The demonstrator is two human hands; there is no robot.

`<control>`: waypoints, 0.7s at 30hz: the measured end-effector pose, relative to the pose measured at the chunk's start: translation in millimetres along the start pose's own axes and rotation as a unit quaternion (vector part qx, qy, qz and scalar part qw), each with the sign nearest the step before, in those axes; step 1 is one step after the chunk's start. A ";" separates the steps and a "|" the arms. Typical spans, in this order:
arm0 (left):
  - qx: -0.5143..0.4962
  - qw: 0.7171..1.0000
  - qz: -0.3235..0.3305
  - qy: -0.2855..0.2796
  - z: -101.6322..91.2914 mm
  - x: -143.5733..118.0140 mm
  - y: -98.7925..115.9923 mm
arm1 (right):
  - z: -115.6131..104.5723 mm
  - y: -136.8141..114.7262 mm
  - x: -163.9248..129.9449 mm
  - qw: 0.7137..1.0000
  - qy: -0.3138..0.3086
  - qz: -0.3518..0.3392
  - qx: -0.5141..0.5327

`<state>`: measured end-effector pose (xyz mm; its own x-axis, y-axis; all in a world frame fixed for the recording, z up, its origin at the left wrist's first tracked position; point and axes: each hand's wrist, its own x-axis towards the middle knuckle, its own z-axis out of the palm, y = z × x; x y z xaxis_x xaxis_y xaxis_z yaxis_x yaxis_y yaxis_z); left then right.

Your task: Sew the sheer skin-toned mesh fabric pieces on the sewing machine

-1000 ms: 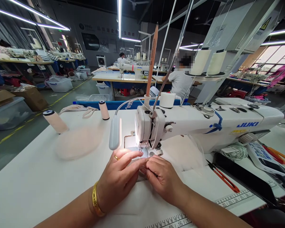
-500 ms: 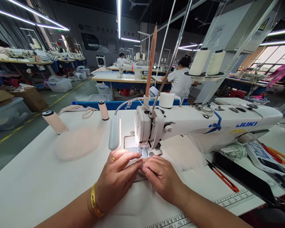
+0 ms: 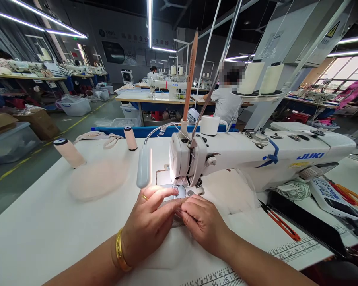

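Observation:
My left hand point(image 3: 147, 222) and my right hand point(image 3: 204, 222) meet fingertip to fingertip just in front of the needle of a white JUKI sewing machine point(image 3: 256, 157). Both pinch a small piece of pale sheer fabric point(image 3: 176, 216) lying on the white table point(image 3: 41, 230); most of the piece is hidden under my fingers. A ring and a gold bangle are on my left hand. The machine's lamp point(image 3: 144, 167) lights the needle plate point(image 3: 181, 191).
A pile of pink sheer pieces point(image 3: 98, 178) and two pink thread cones point(image 3: 69, 152) stand at the left. Red thread snips point(image 3: 282, 224) lie right of my hands, orange scissors point(image 3: 350, 195) and a control box point(image 3: 331, 194) farther right. Another person point(image 3: 226, 99) sits at the bench beyond.
My fingers have shifted slightly on the fabric by the needle; both hands stay in the same place.

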<state>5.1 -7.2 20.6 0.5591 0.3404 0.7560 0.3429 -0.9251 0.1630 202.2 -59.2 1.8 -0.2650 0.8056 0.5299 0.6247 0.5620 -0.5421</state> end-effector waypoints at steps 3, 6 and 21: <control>-0.003 1.000 -0.003 0.009 -0.1 -0.2 -0.4 | -0.5 0.0 0.2 1.000 0.000 0.002 0.001; 0.005 1.000 0.001 0.022 0.2 -0.5 -1.6 | -1.4 -0.9 0.6 1.000 -0.007 0.017 0.012; 0.032 0.999 0.028 0.031 -2.4 0.4 -2.6 | -4.0 -5.8 3.1 0.998 -0.004 0.042 0.050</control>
<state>2.6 -5.1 22.0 0.5318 0.2766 0.8004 0.3614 -0.9289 0.0809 200.7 -60.7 9.1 -0.2210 0.8523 0.4741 0.5682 0.5076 -0.6477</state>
